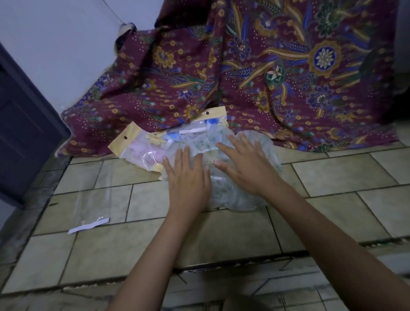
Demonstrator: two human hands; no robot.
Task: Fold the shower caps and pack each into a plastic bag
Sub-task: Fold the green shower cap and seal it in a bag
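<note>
A translucent shower cap with a green speckled print lies spread on the tiled floor. My left hand and my right hand both rest flat on it, palms down, fingers apart. Behind my hands lie two packed plastic bags with yellow header cards: one holds a pink cap, the other a greenish cap with blue parts. An empty clear plastic bag lies flat on the tiles to the left, its white adhesive strip at the near end.
A maroon batik cloth drapes from the wall onto the floor behind the bags. A dark door stands at the left. A tile step edge runs across in front of me.
</note>
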